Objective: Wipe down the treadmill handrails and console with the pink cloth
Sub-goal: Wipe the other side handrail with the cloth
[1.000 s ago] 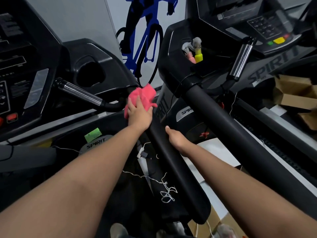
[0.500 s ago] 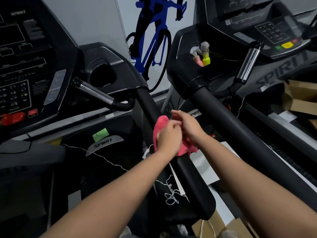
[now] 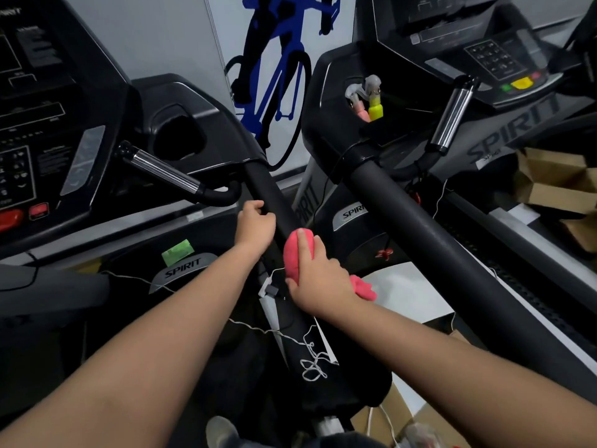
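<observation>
Leaving the pink cloth (image 3: 298,250), the left grip (image 3: 255,226) now curls round the black handrail (image 3: 274,195) farther up, while the right grip (image 3: 318,276) squeezes that cloth round the same rail just nearer, and the long rail runs on toward the near right.

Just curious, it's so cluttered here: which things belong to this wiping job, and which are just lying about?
Job: crumpled pink cloth in right hand, black padded handrail gripped by left hand.
Lying about: brown cardboard boxes, pink and yellow bottles, loose white string.
</observation>
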The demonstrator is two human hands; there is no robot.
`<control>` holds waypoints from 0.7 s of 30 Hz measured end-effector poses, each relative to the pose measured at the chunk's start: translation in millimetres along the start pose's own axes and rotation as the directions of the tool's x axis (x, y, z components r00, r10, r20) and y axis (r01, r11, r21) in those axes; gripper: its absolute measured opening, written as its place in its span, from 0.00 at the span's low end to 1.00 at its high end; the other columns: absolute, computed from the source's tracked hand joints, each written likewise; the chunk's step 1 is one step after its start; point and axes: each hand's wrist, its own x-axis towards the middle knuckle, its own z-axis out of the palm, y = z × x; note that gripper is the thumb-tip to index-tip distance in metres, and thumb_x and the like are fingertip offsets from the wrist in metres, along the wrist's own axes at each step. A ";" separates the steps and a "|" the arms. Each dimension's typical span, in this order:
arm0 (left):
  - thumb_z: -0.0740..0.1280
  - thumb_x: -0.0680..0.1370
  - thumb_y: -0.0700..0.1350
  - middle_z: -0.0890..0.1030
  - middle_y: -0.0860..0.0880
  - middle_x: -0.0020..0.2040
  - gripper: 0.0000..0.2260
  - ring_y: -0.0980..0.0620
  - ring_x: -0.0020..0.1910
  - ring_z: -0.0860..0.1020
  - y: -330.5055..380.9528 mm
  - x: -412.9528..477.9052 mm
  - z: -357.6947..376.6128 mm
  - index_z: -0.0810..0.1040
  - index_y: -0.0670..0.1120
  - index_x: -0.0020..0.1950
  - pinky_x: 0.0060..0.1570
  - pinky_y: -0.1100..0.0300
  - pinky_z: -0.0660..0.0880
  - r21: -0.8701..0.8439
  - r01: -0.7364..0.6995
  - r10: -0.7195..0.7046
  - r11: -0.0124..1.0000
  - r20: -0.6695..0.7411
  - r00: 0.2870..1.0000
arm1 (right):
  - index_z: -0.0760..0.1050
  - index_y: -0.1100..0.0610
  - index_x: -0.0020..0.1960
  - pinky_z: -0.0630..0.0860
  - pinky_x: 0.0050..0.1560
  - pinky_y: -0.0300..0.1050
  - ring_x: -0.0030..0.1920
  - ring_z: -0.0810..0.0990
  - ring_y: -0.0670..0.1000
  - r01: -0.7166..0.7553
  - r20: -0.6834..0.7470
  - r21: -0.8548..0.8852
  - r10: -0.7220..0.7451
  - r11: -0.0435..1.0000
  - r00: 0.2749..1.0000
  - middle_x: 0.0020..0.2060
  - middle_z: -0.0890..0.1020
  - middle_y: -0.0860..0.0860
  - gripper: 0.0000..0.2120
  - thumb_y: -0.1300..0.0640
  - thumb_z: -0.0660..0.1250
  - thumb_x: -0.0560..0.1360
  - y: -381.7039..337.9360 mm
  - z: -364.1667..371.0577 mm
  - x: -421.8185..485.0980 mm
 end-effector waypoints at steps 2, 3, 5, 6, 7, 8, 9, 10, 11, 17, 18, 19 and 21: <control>0.63 0.76 0.41 0.74 0.46 0.64 0.17 0.50 0.56 0.75 -1.4 -1.4 -3.4 0.71 0.45 0.65 0.52 0.61 0.69 0.015 -0.014 0.015 1.000 -0.012 1.000 | 0.36 0.53 0.76 0.71 0.56 0.55 0.61 0.71 0.66 -0.011 -0.025 0.002 0.011 1.000 1.000 0.75 0.51 0.59 0.43 0.44 0.62 0.76 -8.5 -1.6 21.0; 0.63 0.76 0.41 0.74 0.47 0.63 0.16 0.52 0.55 0.75 -3.2 -3.1 -7.0 0.72 0.45 0.64 0.51 0.62 0.68 0.026 -0.025 0.026 0.999 -0.024 0.999 | 0.36 0.54 0.77 0.71 0.56 0.55 0.61 0.71 0.66 -0.013 -0.027 0.004 0.013 1.000 1.000 0.74 0.53 0.61 0.43 0.44 0.62 0.76 -13.0 -3.1 32.9; 0.63 0.76 0.41 0.74 0.48 0.63 0.15 0.54 0.55 0.74 -6.3 -8.3 -17.0 0.72 0.45 0.63 0.51 0.63 0.67 0.074 -0.072 0.076 0.995 -0.061 0.995 | 0.36 0.54 0.77 0.72 0.56 0.55 0.62 0.71 0.65 -0.026 -0.020 0.006 0.026 1.000 0.999 0.73 0.56 0.61 0.45 0.45 0.64 0.74 -21.7 -5.1 58.3; 0.63 0.76 0.40 0.74 0.47 0.63 0.15 0.53 0.57 0.74 -6.9 -10.7 -24.4 0.73 0.45 0.62 0.53 0.62 0.67 0.114 -0.105 0.115 0.988 -0.084 0.990 | 0.36 0.54 0.77 0.72 0.56 0.56 0.62 0.71 0.64 -0.038 -0.014 0.003 0.038 0.999 0.999 0.72 0.57 0.61 0.46 0.45 0.66 0.74 -26.6 -5.8 71.6; 0.63 0.76 0.40 0.73 0.47 0.63 0.15 0.51 0.58 0.74 -7.2 -12.3 -32.6 0.73 0.44 0.62 0.56 0.60 0.69 0.166 -0.141 0.161 0.976 -0.113 0.981 | 0.36 0.55 0.77 0.71 0.57 0.56 0.63 0.71 0.64 -0.048 -0.007 -0.005 0.048 0.999 0.999 0.72 0.57 0.62 0.47 0.46 0.67 0.73 -31.4 -6.7 83.7; 0.64 0.75 0.40 0.73 0.46 0.62 0.15 0.48 0.60 0.73 -5.9 -13.8 -42.6 0.73 0.44 0.62 0.59 0.57 0.69 0.231 -0.176 0.212 0.957 -0.142 0.967 | 0.36 0.56 0.76 0.72 0.58 0.56 0.64 0.70 0.64 -0.053 -0.004 -0.015 0.053 0.998 0.999 0.72 0.57 0.62 0.48 0.48 0.67 0.73 -36.8 -7.8 95.4; 0.64 0.75 0.40 0.73 0.46 0.62 0.15 0.47 0.61 0.72 -4.4 -13.8 -52.9 0.73 0.44 0.62 0.61 0.54 0.69 0.305 -0.205 0.265 0.930 -0.170 0.949 | 0.36 0.56 0.76 0.72 0.59 0.57 0.64 0.70 0.64 -0.055 -0.003 -0.022 0.055 0.998 0.998 0.72 0.58 0.62 0.47 0.50 0.68 0.73 -42.4 -8.5 106.5; 0.64 0.75 0.40 0.72 0.46 0.62 0.16 0.46 0.62 0.70 -2.3 -13.2 -63.9 0.73 0.44 0.62 0.62 0.52 0.68 0.385 -0.227 0.318 0.895 -0.192 0.928 | 0.37 0.57 0.76 0.72 0.60 0.57 0.64 0.70 0.64 -0.052 -0.004 -0.029 0.052 0.998 0.999 0.72 0.58 0.63 0.47 0.51 0.68 0.73 -48.5 -9.3 117.8; 0.64 0.75 0.40 0.72 0.45 0.62 0.16 0.45 0.63 0.69 -1.0 -11.5 -73.4 0.72 0.44 0.62 0.63 0.51 0.67 0.467 -0.249 0.376 0.849 -0.203 0.904 | 0.38 0.58 0.76 0.72 0.59 0.57 0.64 0.70 0.64 -0.048 -0.010 -0.035 0.048 0.998 0.999 0.71 0.59 0.63 0.47 0.53 0.68 0.72 -52.8 -10.4 127.9; 0.70 0.69 0.41 0.70 0.43 0.69 0.27 0.41 0.66 0.68 1.0 11.8 -110.4 0.71 0.40 0.67 0.61 0.46 0.67 0.866 -0.313 0.601 0.391 0.017 0.799 | 0.38 0.57 0.77 0.68 0.63 0.53 0.68 0.66 0.62 0.061 0.049 0.165 -0.070 0.984 0.996 0.72 0.58 0.62 0.49 0.54 0.69 0.70 -58.7 -27.1 178.8; 0.70 0.70 0.43 0.67 0.43 0.72 0.29 0.41 0.68 0.66 2.4 14.3 -112.1 0.69 0.41 0.70 0.63 0.46 0.67 0.905 -0.312 0.584 0.288 0.092 0.806 | 0.38 0.56 0.77 0.67 0.64 0.52 0.69 0.66 0.62 0.064 0.062 0.214 -0.079 0.975 0.995 0.72 0.59 0.61 0.50 0.53 0.69 0.69 -56.2 -30.3 181.5; 0.68 0.72 0.45 0.62 0.44 0.75 0.31 0.42 0.72 0.62 3.7 16.2 -112.3 0.64 0.43 0.74 0.66 0.47 0.63 0.932 -0.300 0.535 0.205 0.150 0.831 | 0.38 0.56 0.77 0.67 0.64 0.52 0.69 0.66 0.61 0.064 0.067 0.240 -0.083 0.969 0.994 0.72 0.59 0.60 0.50 0.52 0.70 0.69 -53.6 -32.1 182.1; 0.63 0.77 0.50 0.53 0.47 0.78 0.33 0.45 0.77 0.51 3.6 19.9 -110.9 0.53 0.46 0.78 0.72 0.47 0.54 0.954 -0.264 0.400 0.140 0.190 0.897 | 0.37 0.55 0.77 0.67 0.63 0.51 0.69 0.66 0.60 0.061 0.064 0.253 -0.079 0.966 0.995 0.71 0.60 0.59 0.50 0.50 0.70 0.69 -50.6 -32.8 178.1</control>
